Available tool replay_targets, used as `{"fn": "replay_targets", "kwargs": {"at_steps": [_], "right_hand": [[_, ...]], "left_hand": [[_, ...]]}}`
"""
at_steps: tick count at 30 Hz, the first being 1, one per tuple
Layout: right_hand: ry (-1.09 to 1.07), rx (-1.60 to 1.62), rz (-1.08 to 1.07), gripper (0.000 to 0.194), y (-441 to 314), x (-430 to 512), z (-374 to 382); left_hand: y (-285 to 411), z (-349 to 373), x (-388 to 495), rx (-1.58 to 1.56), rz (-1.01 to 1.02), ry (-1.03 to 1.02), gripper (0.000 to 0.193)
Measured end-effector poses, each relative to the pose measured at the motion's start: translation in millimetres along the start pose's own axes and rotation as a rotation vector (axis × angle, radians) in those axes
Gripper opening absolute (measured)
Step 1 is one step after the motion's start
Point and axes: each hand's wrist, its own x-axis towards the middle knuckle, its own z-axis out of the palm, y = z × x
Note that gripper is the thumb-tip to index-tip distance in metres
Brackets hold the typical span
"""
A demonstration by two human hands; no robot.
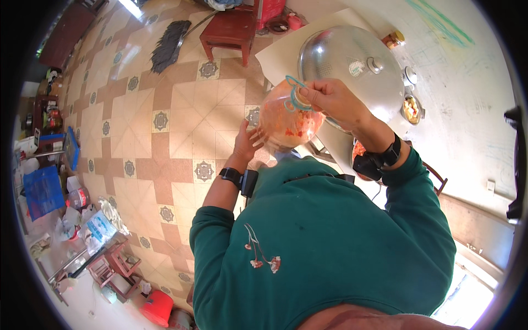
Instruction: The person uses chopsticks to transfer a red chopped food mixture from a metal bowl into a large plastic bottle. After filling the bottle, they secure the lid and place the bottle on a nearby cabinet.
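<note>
A large clear plastic jar point(284, 123) with red, chili-like contents is held tilted in front of me. Its neck carries a turquoise plastic ring handle point(293, 97). My right hand point(330, 97) grips the jar at its capped top; the fingers hide part of the cap. Beside the jar's left wall is my left hand point(247, 142), fingers spread and palm towards it. Whether those fingertips touch the wall I cannot tell. Close below my right forearm, a container of red food point(359, 149) shows partly on the table, mostly covered by the wrist device.
A big perforated metal dome cover point(346, 62) sits on the table point(276, 55) to the right. Near the wall are a small jar point(394, 39), a lidded white cup point(409, 76) and a food bowl point(411, 110). A red wooden chair point(229, 31) and dark mop point(170, 47) are farther off.
</note>
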Motion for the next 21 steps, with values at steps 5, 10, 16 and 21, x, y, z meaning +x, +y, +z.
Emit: {"fn": "replay_targets", "kwargs": {"at_steps": [5, 10, 16, 21], "right_hand": [[-0.019, -0.080, -0.056, 0.030, 5.0, 67.9, -29.2], [0.082, -0.247, -0.145, 0.030, 9.9, 121.1, -61.0], [0.097, -0.343, -0.069, 0.031, 15.5, 165.8, -100.3], [0.222, -0.317, -0.018, 0.027, 21.1, 185.9, -100.2]], "left_hand": [[51.4, -26.1, 9.7, -0.010, 0.052, 0.035, 0.065], [96.3, -50.8, 24.4, -0.039, 0.129, 0.131, 0.054], [141.7, -26.4, 75.9, 0.102, 0.059, 0.062, 0.054], [184.1, 21.5, 126.8, 0.366, 0.015, -0.055, 0.057]]}}
